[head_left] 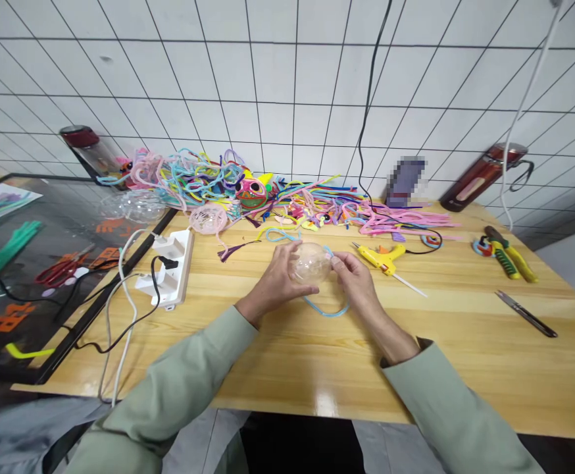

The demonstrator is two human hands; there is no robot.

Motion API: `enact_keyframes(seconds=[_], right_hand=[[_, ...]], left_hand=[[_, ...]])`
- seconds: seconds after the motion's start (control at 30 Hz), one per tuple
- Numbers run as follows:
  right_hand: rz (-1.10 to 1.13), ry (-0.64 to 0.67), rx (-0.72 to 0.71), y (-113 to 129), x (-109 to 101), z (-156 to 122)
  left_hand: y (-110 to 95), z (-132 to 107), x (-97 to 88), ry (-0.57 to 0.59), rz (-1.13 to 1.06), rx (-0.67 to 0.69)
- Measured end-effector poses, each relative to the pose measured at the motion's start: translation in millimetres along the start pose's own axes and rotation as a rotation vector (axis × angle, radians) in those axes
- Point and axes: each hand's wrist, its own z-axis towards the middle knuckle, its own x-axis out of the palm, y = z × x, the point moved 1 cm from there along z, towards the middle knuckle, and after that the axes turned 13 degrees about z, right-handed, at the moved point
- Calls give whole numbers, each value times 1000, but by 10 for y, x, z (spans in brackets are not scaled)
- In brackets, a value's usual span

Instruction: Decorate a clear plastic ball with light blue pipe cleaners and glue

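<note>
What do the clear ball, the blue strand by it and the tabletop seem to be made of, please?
Clear ball: probably glossy plastic, see-through with highlights. Blue strand: perhaps matte chenille, showing little shine; texture unclear. Tabletop: likely varnished wood, showing grain and glare.

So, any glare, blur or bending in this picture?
Head view: glare on the table near its front edge, small highlights on the clear ball; lines on the wall splay outward, suggesting a wide lens; a dark object by the wall is pixelated.
</note>
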Motion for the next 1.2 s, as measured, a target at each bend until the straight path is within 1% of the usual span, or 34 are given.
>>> enact_keyframes(seconds=[0.1,0.2,0.27,0.3,0.37,0.47,0.5,0.57,0.67,0.73,0.8,0.87,0.97,1.03,1.07,1.1,1.13,1.2], right_hand=[[6,-21,56,-11,20,13],[1,-25,40,-11,39,22],[-2,-24,23,-14,48,21],[-8,-17,13,-18,53,17],[-44,8,-17,-29,64,5],[-248,76,-84,-57,89,-17],[-326,96,-102,-70,96,-22],[-448,125,-119,-92,104,-25],[-537,141,-129,-83,80,-17],[-594,139,-153,-25,41,-10],[-637,119,-217,69,8,-4],[-635,113,-307,172,14,0],[-555,205,-391,277,117,-14],[-545,278,-433,317,170,-38],[-561,305,-459,339,156,-48],[-585,319,-484,367,100,-51],[-614,332,-507,400,-4,-42],[-662,315,-513,477,-348,33]], left_hand=[[35,-19,29,16,63,45],[9,-50,22,94,38,50],[-14,-61,5,114,36,18],[-20,-62,-2,98,44,-4],[-22,-59,-7,15,74,-39],[-8,-57,8,-146,130,-58],[-2,-59,17,-185,144,-63],[8,-65,35,-229,163,-81],[11,-61,58,-248,148,-128],[6,-47,68,-259,122,-146],[-3,-30,78,-268,108,-134],[-6,-24,98,-254,94,-114],[9,-46,141,-212,64,-81],[24,-68,162,-187,52,-50],[29,-77,166,-175,57,-32],[33,-82,165,-164,69,-10],[34,-83,160,-160,93,13],[29,-76,144,-172,154,66]])
